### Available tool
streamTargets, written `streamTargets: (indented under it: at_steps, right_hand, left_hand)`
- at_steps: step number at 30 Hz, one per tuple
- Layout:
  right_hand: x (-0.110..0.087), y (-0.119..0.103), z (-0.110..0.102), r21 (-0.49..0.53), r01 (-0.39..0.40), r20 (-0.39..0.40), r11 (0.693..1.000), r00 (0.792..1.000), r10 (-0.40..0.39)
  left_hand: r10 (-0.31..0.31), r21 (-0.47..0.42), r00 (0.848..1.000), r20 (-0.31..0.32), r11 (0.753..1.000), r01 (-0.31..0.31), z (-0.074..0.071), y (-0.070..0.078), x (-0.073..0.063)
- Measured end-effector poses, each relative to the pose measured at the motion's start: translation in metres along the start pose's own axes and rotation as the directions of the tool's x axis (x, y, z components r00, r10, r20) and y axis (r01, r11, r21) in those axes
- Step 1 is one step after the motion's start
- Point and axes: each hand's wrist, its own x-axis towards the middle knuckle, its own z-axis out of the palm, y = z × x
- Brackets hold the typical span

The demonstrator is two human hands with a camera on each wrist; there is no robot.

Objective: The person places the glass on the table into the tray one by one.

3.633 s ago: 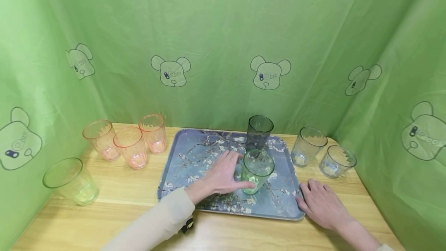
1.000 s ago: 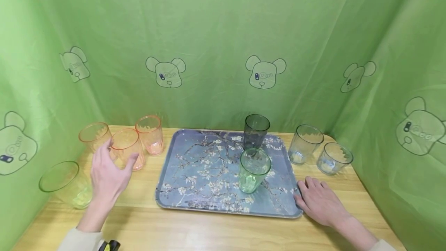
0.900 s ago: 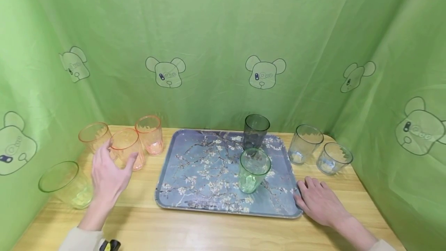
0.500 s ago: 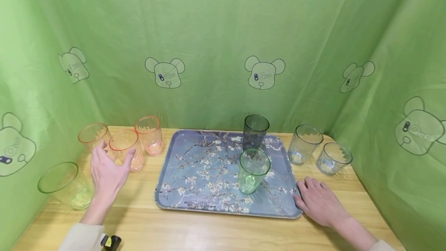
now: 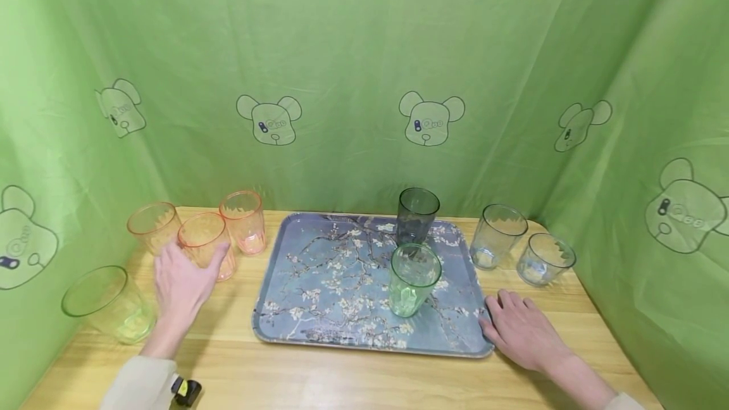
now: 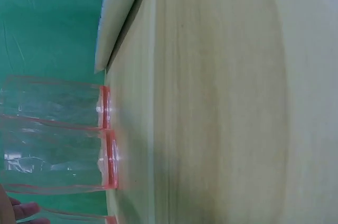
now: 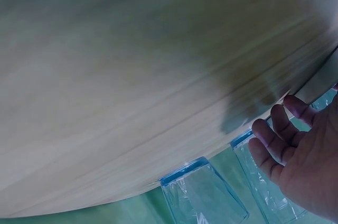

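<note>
Three pink tumblers [image 5: 245, 223] stand upright toward the back left corner of the tabletop [image 5: 353, 378], beyond the left edge of the tray [image 5: 319, 296]; the front tumbler [image 5: 206, 239] sits nearest us. Left hand [image 5: 183, 283]: thumb and fingers parted around the front tumbler, no closed hold visible; whether skin meets wall we cannot tell. Right hand [image 5: 523, 331]: relaxed on the tabletop at the tray's front right corner, fingers loosely bent, grasping nothing. Step in hand, as we judge it: gripping the front tumbler. We would bring thumb and fingers evenly onto opposite walls, below the lip, with light pressure, since smooth walls may slip. The other two stand close behind, so we advise lifting straight up before any sideways travel, keeping knuckles off the left tumbler [image 5: 152, 223].
</note>
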Motion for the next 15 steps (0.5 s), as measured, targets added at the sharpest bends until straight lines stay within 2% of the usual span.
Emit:
streamTargets:
  at_steps: [15]
  right_hand:
    - [-0.0004,-0.0010,-0.0006,0.008,-0.002,-0.003,1.000,1.000,0.002]
  left_hand:
    - [0.006,0.088,1.000,0.016,0.996,-0.008,0.0052,-0.0026,0.0065]
